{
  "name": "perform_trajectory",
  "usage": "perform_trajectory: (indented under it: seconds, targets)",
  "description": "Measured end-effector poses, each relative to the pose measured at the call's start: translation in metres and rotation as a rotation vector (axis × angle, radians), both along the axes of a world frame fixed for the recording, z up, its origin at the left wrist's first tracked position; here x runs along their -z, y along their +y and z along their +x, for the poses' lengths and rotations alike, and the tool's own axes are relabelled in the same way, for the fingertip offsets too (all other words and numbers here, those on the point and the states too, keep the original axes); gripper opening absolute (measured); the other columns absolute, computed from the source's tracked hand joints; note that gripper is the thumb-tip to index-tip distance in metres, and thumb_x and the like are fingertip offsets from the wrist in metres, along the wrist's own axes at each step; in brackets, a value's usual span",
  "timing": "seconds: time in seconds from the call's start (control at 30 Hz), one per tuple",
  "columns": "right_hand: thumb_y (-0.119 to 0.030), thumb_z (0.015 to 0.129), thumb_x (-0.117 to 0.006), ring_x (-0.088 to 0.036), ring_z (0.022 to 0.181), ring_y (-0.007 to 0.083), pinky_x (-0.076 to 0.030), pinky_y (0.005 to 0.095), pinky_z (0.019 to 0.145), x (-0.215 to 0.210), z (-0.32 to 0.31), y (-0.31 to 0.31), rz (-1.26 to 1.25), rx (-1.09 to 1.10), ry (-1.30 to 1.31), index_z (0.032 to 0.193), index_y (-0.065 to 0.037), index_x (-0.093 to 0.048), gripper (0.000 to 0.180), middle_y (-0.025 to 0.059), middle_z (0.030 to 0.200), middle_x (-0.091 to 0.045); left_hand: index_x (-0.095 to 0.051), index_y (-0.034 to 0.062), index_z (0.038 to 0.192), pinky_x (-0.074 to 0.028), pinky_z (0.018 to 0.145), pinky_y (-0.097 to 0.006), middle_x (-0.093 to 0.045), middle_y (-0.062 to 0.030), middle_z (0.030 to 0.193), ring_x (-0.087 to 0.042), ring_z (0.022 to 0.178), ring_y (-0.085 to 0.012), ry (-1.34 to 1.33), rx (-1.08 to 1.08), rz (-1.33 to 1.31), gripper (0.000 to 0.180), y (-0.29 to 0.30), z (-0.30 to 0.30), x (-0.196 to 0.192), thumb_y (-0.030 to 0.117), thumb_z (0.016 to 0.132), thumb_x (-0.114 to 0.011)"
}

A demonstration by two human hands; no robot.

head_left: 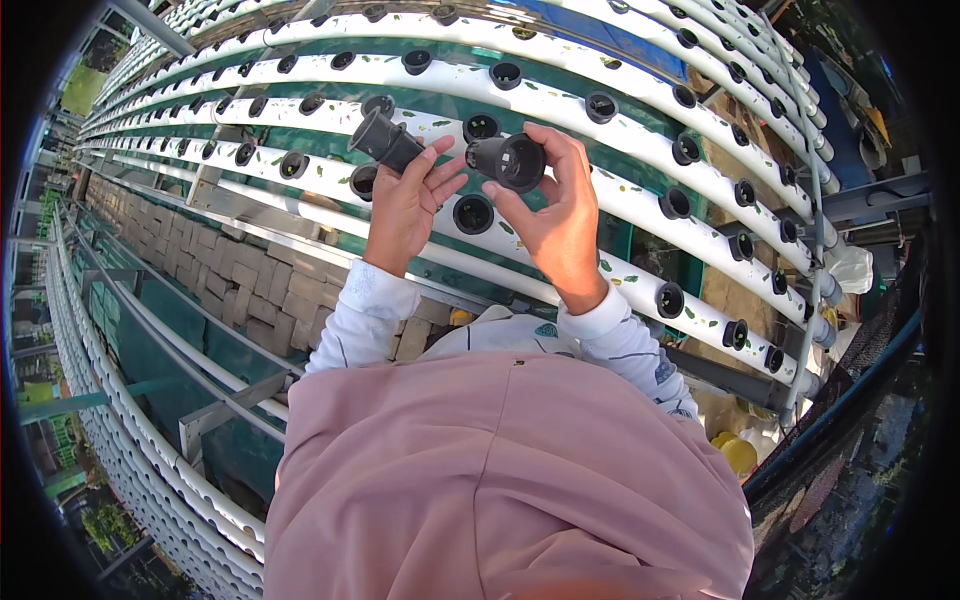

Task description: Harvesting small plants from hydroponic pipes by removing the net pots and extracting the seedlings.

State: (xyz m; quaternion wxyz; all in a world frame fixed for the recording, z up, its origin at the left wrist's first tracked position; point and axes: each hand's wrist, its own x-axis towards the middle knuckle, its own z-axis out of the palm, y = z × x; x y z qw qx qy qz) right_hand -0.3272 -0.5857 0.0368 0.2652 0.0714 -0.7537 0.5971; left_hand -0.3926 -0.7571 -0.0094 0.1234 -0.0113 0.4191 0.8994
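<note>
My left hand [402, 215] holds a few nested black net pots [385, 142], tilted up to the left, with the fingers partly spread beneath them. In my right hand [562, 225] another black net pot [520, 162] is gripped between thumb and fingers. Its wide round opening faces me and its narrower end points left. Both hands hover over white growing pipes [448, 128] with round holes. Just below the right-hand pot, a black pot [473, 213] sits in a pipe hole. A further seated pot [481, 128] shows between the two hands.
Rows of white pipes with black pots [601, 106] run across, scattered with green leaf bits. Grey metal framing [870, 197] stands at the right. Paving bricks [240, 275] lie lower left, beside another rack of perforated pipes [130, 440]. A yellow object [738, 455] is at lower right.
</note>
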Motion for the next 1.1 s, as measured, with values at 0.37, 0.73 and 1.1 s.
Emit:
perform_trajectory:
  seconds: [0.37,0.73,1.1]
  targets:
    - [-0.011,0.07,-0.082,-0.054,0.119,0.042,-0.051,0.0452,0.094,-0.008,-0.007,0.001,0.35,0.044,0.229,0.11,-0.003,-0.057,0.049,0.022,0.134,-0.048,-0.059,0.0059,0.111,-0.059,0.075,-0.028,-0.069,-0.0086,0.102,-0.07,0.088,-0.0161,-0.163,0.153,0.282,0.016,0.03,-0.018,0.005,0.012,0.097,-0.063]
    - [-0.034,0.074,-0.079,-0.037,0.136,0.0434,-0.034,0.0578,0.106,-0.021,-0.006,-0.004,0.701,0.22,0.091,0.105,0.008,-0.065,0.054,0.0241,0.148,-0.036,-0.053,0.0076,0.117,-0.058,0.086,-0.034,-0.065,-0.0132,0.117,-0.066,0.103,-0.0216,-0.017,0.209,0.265,0.023,0.04,-0.021,0.0,0.012,0.097,-0.063]
    - [-0.036,0.077,-0.077,-0.032,0.136,0.0508,-0.032,0.0634,0.104,-0.019,0.0,0.004,0.636,0.244,0.136,0.107,0.002,-0.065,0.049,0.0255,0.152,-0.03,-0.048,0.0079,0.128,-0.051,0.098,-0.044,-0.063,-0.0118,0.124,-0.064,0.111,-0.0246,-0.018,0.221,0.188,0.031,0.046,-0.024,0.001,0.018,0.1,-0.058]
